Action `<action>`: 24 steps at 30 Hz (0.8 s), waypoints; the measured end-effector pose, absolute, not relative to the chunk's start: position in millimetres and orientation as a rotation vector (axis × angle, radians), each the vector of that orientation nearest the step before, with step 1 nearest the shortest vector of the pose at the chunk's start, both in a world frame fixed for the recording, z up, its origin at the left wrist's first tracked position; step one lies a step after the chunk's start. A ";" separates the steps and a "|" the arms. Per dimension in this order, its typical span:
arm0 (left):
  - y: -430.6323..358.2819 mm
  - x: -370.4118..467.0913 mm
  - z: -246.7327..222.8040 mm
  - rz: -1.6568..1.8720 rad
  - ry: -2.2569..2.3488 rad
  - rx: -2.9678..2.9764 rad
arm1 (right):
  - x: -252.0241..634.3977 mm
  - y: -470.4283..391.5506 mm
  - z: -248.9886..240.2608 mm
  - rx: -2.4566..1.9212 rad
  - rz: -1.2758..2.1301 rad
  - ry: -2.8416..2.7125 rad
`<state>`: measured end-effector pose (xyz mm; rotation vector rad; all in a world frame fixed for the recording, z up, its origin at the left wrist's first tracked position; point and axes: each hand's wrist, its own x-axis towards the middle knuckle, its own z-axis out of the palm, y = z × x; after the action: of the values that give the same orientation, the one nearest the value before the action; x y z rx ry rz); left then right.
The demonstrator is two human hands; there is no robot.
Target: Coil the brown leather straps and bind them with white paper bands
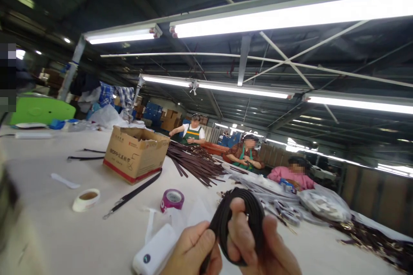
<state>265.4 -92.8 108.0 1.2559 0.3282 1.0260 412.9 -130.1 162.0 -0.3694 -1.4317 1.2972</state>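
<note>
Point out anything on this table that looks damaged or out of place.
The cardboard box has an uneven top edge, as if torn or cut. Dark strapping lies loose in front of it, outside the brown strap pile. The dark coil being held shows no obvious damage.

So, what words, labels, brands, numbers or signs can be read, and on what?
Cardboard box: "BOPP", then Chinese characters too blurred to quote; smaller print and handwriting unreadable.
Green apron: lettering too small to read.
Purple tape roll: white marking, no readable word.
White device: round dark mark, no readable text.
</note>
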 end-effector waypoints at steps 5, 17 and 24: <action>-89.1 276.3 97.1 0.993 0.289 1.129 | 394.7 -118.1 152.3 -0.403 1.065 -1.553; -85.4 261.1 88.5 0.955 0.374 1.120 | 421.2 -112.7 129.7 -0.523 0.803 -1.773; -81.5 251.9 102.1 1.103 0.513 1.386 | 417.5 -104.2 149.9 -0.277 1.170 -1.270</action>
<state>251.9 -81.5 102.1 1.3862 0.5132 1.1027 417.5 -104.2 149.9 -0.2766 -1.2701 1.1697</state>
